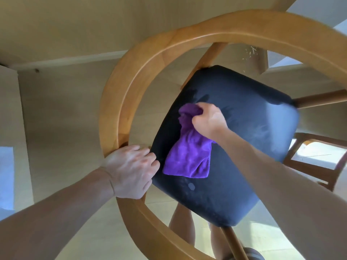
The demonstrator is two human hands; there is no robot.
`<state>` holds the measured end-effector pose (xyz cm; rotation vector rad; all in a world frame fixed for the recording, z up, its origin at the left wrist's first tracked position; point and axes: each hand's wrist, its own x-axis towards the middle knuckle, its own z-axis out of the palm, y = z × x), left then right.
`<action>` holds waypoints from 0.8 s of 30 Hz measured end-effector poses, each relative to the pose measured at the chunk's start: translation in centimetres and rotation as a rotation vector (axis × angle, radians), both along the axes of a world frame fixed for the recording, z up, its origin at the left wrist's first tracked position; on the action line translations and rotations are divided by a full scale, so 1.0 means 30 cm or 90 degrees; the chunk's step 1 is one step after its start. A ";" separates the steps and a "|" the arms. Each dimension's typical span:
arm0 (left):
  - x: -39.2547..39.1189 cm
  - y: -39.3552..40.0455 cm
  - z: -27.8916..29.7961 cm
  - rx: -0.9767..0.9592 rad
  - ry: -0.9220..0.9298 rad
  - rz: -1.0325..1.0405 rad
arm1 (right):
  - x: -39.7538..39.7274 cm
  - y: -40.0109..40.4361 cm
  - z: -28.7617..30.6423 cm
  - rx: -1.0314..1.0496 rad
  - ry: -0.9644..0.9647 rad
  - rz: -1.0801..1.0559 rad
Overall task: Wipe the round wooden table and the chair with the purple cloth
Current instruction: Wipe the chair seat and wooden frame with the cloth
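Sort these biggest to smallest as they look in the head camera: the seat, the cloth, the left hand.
1. Seat, clearly largest.
2. Cloth and left hand look alike; the hand may be nearer the camera, so no ranking.

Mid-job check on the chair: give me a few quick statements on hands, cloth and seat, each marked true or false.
1. The right hand grips the purple cloth. True.
2. The cloth lies on the floor. False: it lies on the chair's dark seat.
3. The left hand holds a second cloth. False: it grips the curved wooden frame beside the seat, no cloth in it.
4. The cloth is bunched at the right hand and spreads flat toward the seat's near edge. True.
5. The seat is light wood. False: it is dark, with pale smears on it.
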<state>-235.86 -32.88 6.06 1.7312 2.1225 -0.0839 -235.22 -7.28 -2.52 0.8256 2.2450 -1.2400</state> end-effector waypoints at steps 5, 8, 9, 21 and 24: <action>0.008 -0.010 -0.010 0.040 0.006 0.011 | -0.079 0.019 -0.075 0.149 -0.005 -0.002; 0.006 0.001 -0.002 0.035 -0.001 0.007 | 0.038 -0.113 -0.103 0.201 -0.055 0.241; 0.002 0.004 0.002 0.030 -0.004 0.003 | 0.074 -0.151 -0.101 0.205 -0.066 0.329; -0.002 0.000 0.006 -0.017 -0.024 -0.001 | -0.103 0.102 -0.059 0.268 -0.046 0.088; -0.003 0.001 0.002 -0.048 -0.013 0.002 | 0.020 -0.058 -0.086 0.275 -0.097 0.328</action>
